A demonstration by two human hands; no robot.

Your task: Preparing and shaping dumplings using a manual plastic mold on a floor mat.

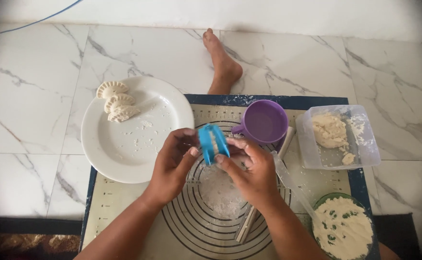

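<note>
Above the ringed pastry mat (138, 212), the left hand (172, 166) and right hand (249, 168) are both grasping a folded blue dumpling press (213, 143), fingers pinching its halves together, beside the white plate (124, 149) and purple cup (265, 122).

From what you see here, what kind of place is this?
Probably a home, with cooking done on a marble tile floor. Both hands, left hand and right hand, press a blue dumpling mould over a pastry mat, beside a white plate of shaped dumplings.
</note>
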